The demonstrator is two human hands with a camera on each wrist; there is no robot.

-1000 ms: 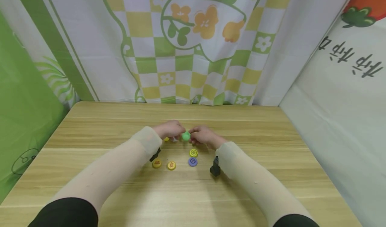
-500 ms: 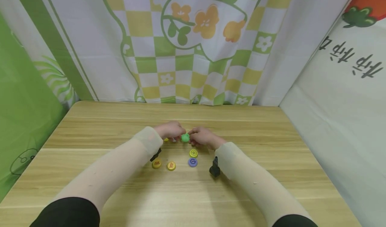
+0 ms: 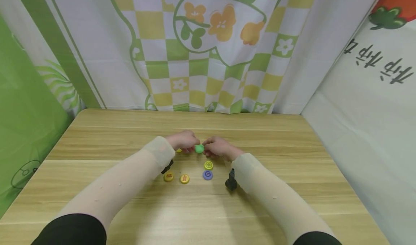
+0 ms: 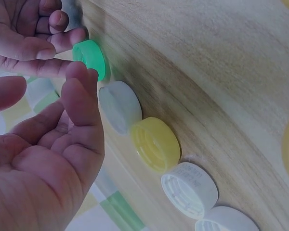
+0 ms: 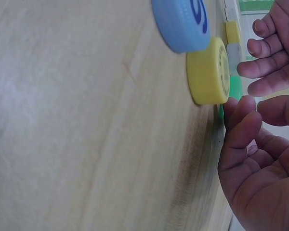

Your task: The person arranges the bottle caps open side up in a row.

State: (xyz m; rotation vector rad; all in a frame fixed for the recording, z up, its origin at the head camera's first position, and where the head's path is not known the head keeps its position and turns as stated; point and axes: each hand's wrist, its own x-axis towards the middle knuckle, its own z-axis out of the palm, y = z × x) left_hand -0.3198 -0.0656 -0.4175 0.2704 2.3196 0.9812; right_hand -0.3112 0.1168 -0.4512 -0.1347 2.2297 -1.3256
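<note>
A green bottle cap (image 3: 199, 149) stands on edge between my two hands, open side showing in the left wrist view. My left hand (image 3: 184, 140) is at its left, fingertips right at the cap's rim and thumb apart. From the right, my right hand (image 3: 221, 147) touches the green cap (image 4: 90, 58) with bent fingers, its thumb off the cap. Beside the green cap a row of caps on edge runs on: a whitish cap (image 4: 120, 107), a yellow cap (image 4: 156, 144), a white cap (image 4: 190, 190) and another white cap (image 4: 226, 221).
Nearer me on the wooden table (image 3: 260, 129) lie a yellow cap (image 3: 208, 165), a blue cap (image 3: 207, 175) and two orange-yellow caps with red print, one left (image 3: 168, 176) and one right (image 3: 184, 179). A patterned curtain (image 3: 208, 71) hangs behind the table.
The green cap has shifted slightly left and toward me, closer to the row. Both hands have stayed nearly in place beside it.
</note>
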